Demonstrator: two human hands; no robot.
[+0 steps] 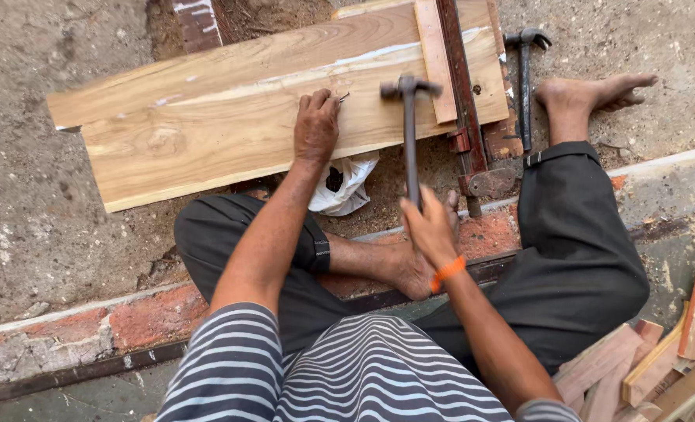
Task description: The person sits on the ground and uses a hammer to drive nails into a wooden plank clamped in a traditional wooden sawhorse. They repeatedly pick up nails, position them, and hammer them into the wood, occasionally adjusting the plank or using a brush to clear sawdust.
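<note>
Partly hidden, a nail (343,97) sits under left fingers (316,100); right hand (428,227) grips hammer (410,117).

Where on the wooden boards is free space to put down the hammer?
The boards are bare left of the left hand, out to their left end. Crowded: right end, with the clamp, second hammer and raised hammer in the right hand.

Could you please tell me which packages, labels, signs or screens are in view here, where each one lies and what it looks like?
White plastic bag: crumpled on the ground under the near edge of the wooden board, just below the left hand; soft, shapeless, with a dark patch on it.
No labels, signs or screens in view.
</note>
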